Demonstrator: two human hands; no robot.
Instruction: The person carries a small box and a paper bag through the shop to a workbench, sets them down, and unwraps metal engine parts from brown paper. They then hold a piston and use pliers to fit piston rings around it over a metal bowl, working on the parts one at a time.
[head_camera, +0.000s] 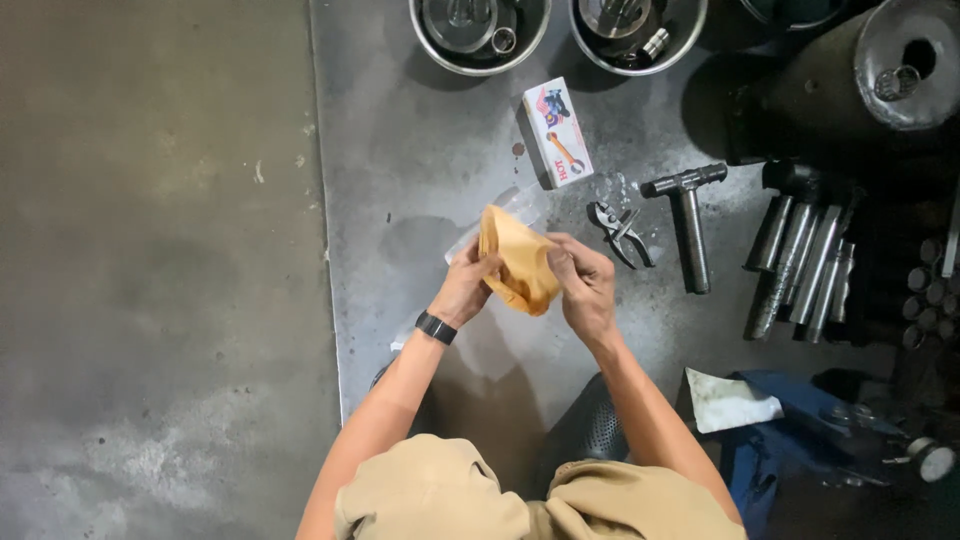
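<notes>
Both hands hold a crumpled tan paper wrapping (520, 262) above a grey metal sheet (420, 170) on the floor. My left hand (466, 285), with a black band at the wrist, grips its left side. My right hand (585, 285) pinches its right edge. What the paper encloses is hidden. A clear plastic bag (515, 205) lies on the sheet just behind the paper.
A small white printed box (557, 132) lies beyond the hands, pliers (620, 232) and a T-shaped metal tool (688, 215) to the right. Two steel bowls (478, 35) with parts sit at the top. Metal rods (805, 265) and dark machine parts crowd the right; a white rag (728, 400) lies lower right.
</notes>
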